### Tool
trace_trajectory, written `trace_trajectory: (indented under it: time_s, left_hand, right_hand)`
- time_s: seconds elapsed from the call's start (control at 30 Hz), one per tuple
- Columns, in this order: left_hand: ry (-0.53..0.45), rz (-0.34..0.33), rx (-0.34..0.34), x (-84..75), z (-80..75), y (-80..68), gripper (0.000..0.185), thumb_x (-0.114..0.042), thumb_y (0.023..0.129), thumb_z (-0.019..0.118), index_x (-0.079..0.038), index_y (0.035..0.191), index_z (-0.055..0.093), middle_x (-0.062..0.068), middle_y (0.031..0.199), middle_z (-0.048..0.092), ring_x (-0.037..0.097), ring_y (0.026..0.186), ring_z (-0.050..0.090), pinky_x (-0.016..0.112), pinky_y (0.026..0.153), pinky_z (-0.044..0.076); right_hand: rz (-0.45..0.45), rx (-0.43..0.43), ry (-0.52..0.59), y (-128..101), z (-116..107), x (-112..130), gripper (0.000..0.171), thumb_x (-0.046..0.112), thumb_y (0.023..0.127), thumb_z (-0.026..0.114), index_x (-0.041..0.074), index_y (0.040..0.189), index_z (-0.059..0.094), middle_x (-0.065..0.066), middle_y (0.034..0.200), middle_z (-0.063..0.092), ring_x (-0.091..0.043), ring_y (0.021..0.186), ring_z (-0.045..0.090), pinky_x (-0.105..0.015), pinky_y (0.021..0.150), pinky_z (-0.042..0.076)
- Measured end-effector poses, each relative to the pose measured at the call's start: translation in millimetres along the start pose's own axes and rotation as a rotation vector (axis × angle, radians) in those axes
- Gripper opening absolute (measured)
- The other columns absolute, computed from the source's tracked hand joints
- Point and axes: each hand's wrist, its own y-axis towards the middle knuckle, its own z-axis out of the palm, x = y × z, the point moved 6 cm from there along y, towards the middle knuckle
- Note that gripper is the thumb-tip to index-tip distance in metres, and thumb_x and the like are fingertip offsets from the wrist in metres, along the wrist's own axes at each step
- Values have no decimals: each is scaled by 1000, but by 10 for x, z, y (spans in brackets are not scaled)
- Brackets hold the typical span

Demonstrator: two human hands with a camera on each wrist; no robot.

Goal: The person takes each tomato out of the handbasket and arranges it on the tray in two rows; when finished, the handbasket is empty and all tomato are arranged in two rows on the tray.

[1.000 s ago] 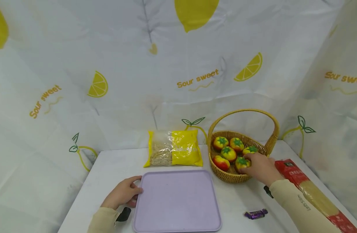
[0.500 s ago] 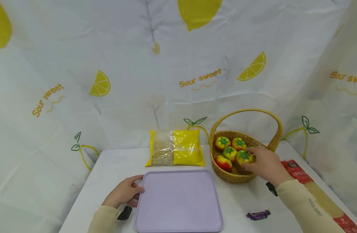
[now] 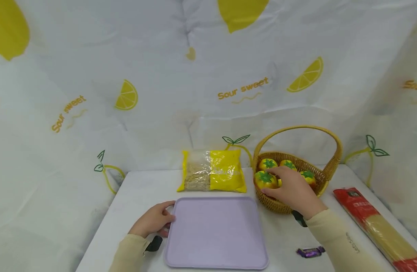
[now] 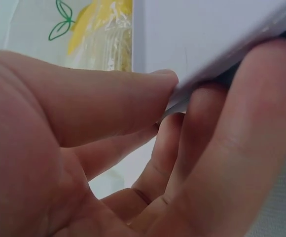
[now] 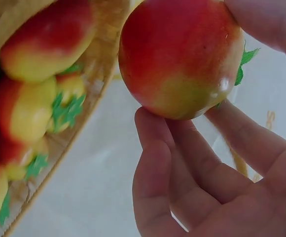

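My right hand (image 3: pixel 291 189) holds a red-and-yellow toy tomato (image 5: pixel 182 54) with a green leafy top, pinched between thumb and fingertips. In the head view it hangs over the near left rim of the wicker basket (image 3: pixel 280 206). Several similar toy fruits (image 5: pixel 29 111) lie inside the basket, partly hidden by the hand. My left hand (image 3: pixel 153 221) grips the left edge of the lilac tray (image 3: pixel 216 232). Its thumb lies at the tray's rim and its fingers reach under the edge in the left wrist view.
Behind the tray, a yellow bag (image 3: pixel 225 172) with a see-through panel lies against the curtain (image 3: pixel 174 113). A long red noodle-like packet (image 3: pixel 375 223) is on the right. A purple wrapped candy (image 3: pixel 310 252) lies on the white table (image 3: pixel 283 234), right of the tray.
My right hand has lifted the toy tomato from among the others and moved it left to the basket's near left rim. My left hand stays on the tray. The head view has shifted slightly.
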Motion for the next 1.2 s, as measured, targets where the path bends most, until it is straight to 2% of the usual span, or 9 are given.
trace_trajectory:
  time_s: [0.23, 0.57, 0.83, 0.97, 1.2]
  left_hand:
    - [-20, 26, 10, -83, 24, 17, 63, -9, 96, 64, -13, 154, 41, 12, 100, 62, 18, 73, 67, 37, 59, 63]
    - [-35, 13, 5, -73, 45, 27, 64, -8, 96, 65, -13, 154, 41, 12, 100, 62, 18, 73, 68, 37, 58, 63]
    - [-18, -10, -12, -70, 17, -24, 63, -10, 96, 66, -14, 154, 42, 12, 99, 62, 18, 72, 67, 36, 58, 62]
    - [-16, -7, -15, -63, 8, -26, 62, -10, 96, 66, -14, 153, 43, 11, 98, 63, 18, 71, 68, 36, 57, 62]
    - [-30, -13, -17, -52, -7, -12, 61, -10, 94, 68, -15, 151, 46, 11, 96, 64, 19, 72, 68, 37, 58, 62]
  right_hand:
    - [-74, 3, 85, 143, 369, 349, 58, 35, 80, 86, 10, 129, 66, -10, 127, 67, -31, 115, 63, -53, 98, 53]
    - [-117, 106, 237, 253, 1086, 982, 54, 30, 77, 88, 15, 125, 69, -2, 125, 67, -20, 111, 62, -42, 98, 55]
    - [-212, 224, 297, 272, 1595, 1351, 56, 31, 80, 86, 15, 129, 66, -3, 127, 65, -20, 112, 61, -42, 97, 54]
    - [-248, 235, 272, 266, 1726, 1447, 54, 32, 81, 85, 13, 128, 66, -2, 122, 64, -18, 106, 61, -41, 94, 55]
    - [-270, 245, 271, 263, 1830, 1527, 51, 32, 82, 84, 15, 127, 68, 3, 115, 63, -13, 100, 59, -38, 92, 54]
